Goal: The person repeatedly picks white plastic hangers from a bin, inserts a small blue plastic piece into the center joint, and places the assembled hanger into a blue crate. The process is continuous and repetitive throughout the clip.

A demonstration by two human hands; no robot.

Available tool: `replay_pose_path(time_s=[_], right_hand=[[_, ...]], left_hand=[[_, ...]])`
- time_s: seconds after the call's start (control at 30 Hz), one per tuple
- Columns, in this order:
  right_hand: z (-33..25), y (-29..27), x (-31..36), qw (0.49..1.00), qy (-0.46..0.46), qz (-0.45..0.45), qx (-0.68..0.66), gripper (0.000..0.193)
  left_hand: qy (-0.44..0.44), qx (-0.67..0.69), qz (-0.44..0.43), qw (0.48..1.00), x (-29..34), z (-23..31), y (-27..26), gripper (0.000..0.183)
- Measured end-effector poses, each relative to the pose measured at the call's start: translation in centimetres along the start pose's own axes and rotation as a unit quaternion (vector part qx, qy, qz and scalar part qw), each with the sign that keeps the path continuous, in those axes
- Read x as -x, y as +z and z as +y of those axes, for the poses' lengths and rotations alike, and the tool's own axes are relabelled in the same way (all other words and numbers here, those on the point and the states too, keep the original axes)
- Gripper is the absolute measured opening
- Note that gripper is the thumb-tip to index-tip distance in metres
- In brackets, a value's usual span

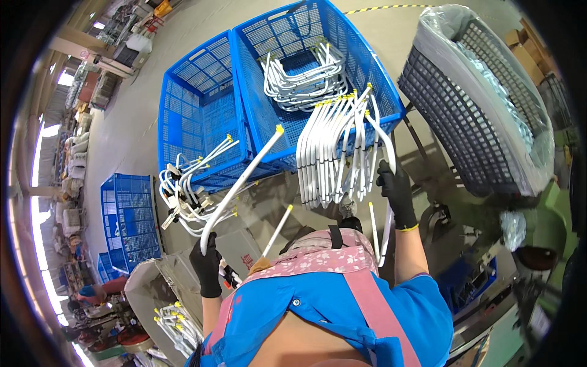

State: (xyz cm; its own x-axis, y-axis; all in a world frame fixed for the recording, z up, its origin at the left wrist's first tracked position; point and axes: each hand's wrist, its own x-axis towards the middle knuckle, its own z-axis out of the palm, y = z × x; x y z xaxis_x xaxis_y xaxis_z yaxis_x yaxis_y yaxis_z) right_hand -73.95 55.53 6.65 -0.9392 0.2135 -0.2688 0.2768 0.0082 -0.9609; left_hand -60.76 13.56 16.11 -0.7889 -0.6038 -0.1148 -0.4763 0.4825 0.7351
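Observation:
Both my hands wear black gloves. My left hand [208, 266] is closed around the lower bend of a white bent tube [238, 183], which slants up to a yellow tip over the crates' inner edge. Out to the right, my right hand [398, 192] grips another white bent tube [387, 144] beside a row of white tubes [324, 147] hanging over the near rim of the large blue crate [376, 67]. Two short tube ends with yellow tips show near my apron; whether they belong to the held tubes is unclear. More bent tubes [302, 82] lie stacked inside that crate.
A second blue crate [174, 92] adjoins on the left, with a tangle of white tubes [189, 183] at its near corner. At right stands a dark mesh basket [440, 104] lined with clear plastic. Another blue crate [128, 214] is farther left; more tubes [177, 327] lie lower left.

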Motion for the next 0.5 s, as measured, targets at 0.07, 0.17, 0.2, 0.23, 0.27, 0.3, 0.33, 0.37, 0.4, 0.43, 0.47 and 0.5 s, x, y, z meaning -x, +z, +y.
replay_pose_path(time_s=[0.07, 0.17, 0.2, 0.23, 0.27, 0.3, 0.33, 0.37, 0.4, 0.43, 0.47, 0.5], right_hand=[[-1.5, -0.3, 3.9, 0.998, -0.016, 0.037, 0.056, 0.033], [-1.6, -0.8, 10.7, 0.992, -0.034, 0.104, 0.059, 0.033], [-1.1, -1.1, 13.0, 0.987, -0.077, 0.127, 0.059, 0.032], [-0.4, -1.5, 15.8, 0.976, -0.092, 0.184, 0.07, 0.025], [0.4, -1.9, 18.2, 0.961, -0.093, 0.235, 0.112, 0.014], [1.2, -2.2, 20.1, 0.943, -0.115, 0.293, 0.104, 0.009], [2.0, -2.8, 21.8, 0.923, -0.141, 0.345, 0.093, 0.008], [2.4, -3.8, 23.5, 0.905, -0.162, 0.367, 0.14, 0.009], [2.7, -4.6, 24.9, 0.885, -0.165, 0.394, 0.183, 0.012], [3.0, -5.0, 26.0, 0.86, -0.147, 0.43, 0.232, 0.014], [3.2, -4.9, 26.8, 0.857, -0.184, 0.431, 0.213, 0.015], [3.3, -4.8, 27.5, 0.849, -0.205, 0.441, 0.205, 0.016]], left_hand=[[0.026, 0.014, -0.009, 1.0, -0.8, -1.4, -0.9, 0.018], [0.076, 0.048, -0.023, 0.996, -1.8, -3.1, -2.1, 0.019], [0.087, 0.066, -0.027, 0.994, -2.1, -3.4, -2.4, 0.019], [0.093, 0.072, -0.036, 0.992, -2.3, -3.7, -2.8, 0.018], [0.119, 0.107, -0.04, 0.986, -2.3, -3.8, -3.2, 0.017], [0.114, 0.103, -0.042, 0.987, -2.5, -3.8, -3.8, 0.017], [0.124, 0.099, -0.048, 0.986, -2.7, -3.7, -4.4, 0.022], [0.144, 0.118, -0.048, 0.981, -2.8, -3.5, -5.1, 0.025], [0.171, 0.129, -0.043, 0.976, -2.9, -3.2, -5.7, 0.028], [0.194, 0.153, -0.047, 0.968, -3.1, -2.8, -6.4, 0.03], [0.217, 0.176, -0.052, 0.959, -3.2, -2.4, -6.9, 0.031], [0.209, 0.208, -0.049, 0.954, -3.0, -2.1, -7.2, 0.029]])
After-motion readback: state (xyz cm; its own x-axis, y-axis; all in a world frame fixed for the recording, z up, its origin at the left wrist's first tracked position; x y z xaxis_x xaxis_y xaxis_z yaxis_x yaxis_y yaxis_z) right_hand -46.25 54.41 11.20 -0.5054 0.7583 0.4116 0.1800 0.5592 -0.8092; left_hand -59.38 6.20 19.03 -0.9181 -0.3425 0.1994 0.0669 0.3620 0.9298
